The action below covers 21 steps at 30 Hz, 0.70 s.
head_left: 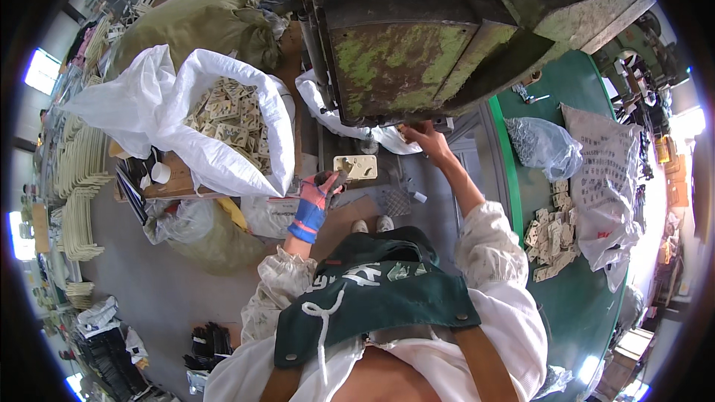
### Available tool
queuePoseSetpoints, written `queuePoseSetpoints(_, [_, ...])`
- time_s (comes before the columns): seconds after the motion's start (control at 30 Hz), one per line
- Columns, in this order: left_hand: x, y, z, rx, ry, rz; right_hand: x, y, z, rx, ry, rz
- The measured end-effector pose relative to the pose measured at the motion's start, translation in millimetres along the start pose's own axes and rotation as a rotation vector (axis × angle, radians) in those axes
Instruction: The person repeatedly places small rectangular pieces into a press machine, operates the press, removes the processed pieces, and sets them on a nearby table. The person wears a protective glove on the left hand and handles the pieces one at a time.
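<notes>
My left hand (319, 199), in a pink and blue work glove, is closed at the left edge of a small cream-coloured plate (363, 169) with rounded corners, holes and a dark slot. The plate lies below the lower front of a large worn green machine (402, 63). My right hand (427, 139) is bare and reaches up to the machine's underside. Its fingers are curled round something small, which I cannot make out. To the left, a white woven sack (279, 138) stands with its mouth folded back, full of similar cream pieces (231, 120).
A green table (551, 313) on the right bears a heap of cream pieces (551, 238), a clear bag of small metal parts (544, 145) and a printed sack (607, 179). An olive sack (197, 18) lies at the far left. Black items (208, 346) rest on the floor.
</notes>
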<state>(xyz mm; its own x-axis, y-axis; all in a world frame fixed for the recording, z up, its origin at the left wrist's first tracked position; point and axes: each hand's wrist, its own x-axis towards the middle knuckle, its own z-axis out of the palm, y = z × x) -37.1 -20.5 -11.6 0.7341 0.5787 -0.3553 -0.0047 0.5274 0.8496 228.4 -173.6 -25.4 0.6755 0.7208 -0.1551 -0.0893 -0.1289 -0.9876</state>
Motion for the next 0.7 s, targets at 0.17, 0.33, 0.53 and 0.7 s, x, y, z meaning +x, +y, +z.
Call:
queuePoseSetpoints(0.17, [-11.9,14.9,5.0,0.109,0.074,0.143,-54.9,-87.4,57.2,0.191,-0.142,-0.065])
queuePoseSetpoints(0.33, [-19.7,27.1,3.7,0.12,0.066,0.181,-62.6,-104.8,59.8,0.109,-0.218,-0.109])
queuePoseSetpoints(0.53, [-19.7,29.1,10.2,0.117,0.069,0.176,-56.3,-95.8,67.7,-0.205,0.053,-0.584])
queuePoseSetpoints(0.7, [-17.8,32.9,11.3,0.125,0.067,0.176,-48.3,-96.2,66.1,-0.73,0.075,-1.297])
